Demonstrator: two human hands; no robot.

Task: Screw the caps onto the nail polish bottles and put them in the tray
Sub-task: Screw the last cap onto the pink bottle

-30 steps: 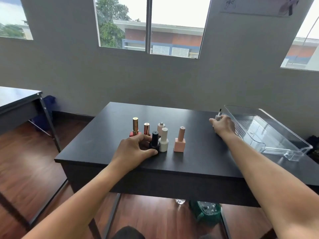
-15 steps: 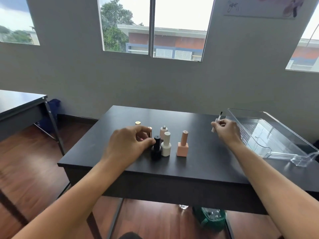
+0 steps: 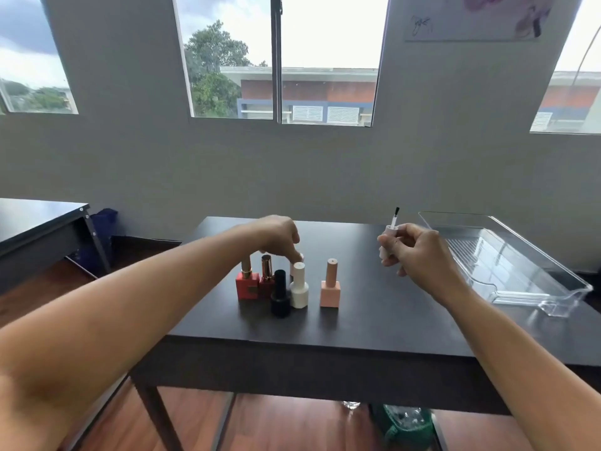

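Pale bottle [image 3: 292, 271] mostly hidden under left hand [image 3: 276, 236]; grip unclear.

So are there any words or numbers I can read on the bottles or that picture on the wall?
Poster on the wall: a dark scribble like a signature, too blurred to read.
Red bottle: a small dark patch, too small to read.
No other words or numbers show.

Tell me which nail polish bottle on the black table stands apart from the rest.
The peach square bottle with a tan cap, alone on the right. The red bottle, dark red bottle, black bottle and white bottle huddle together to its left.
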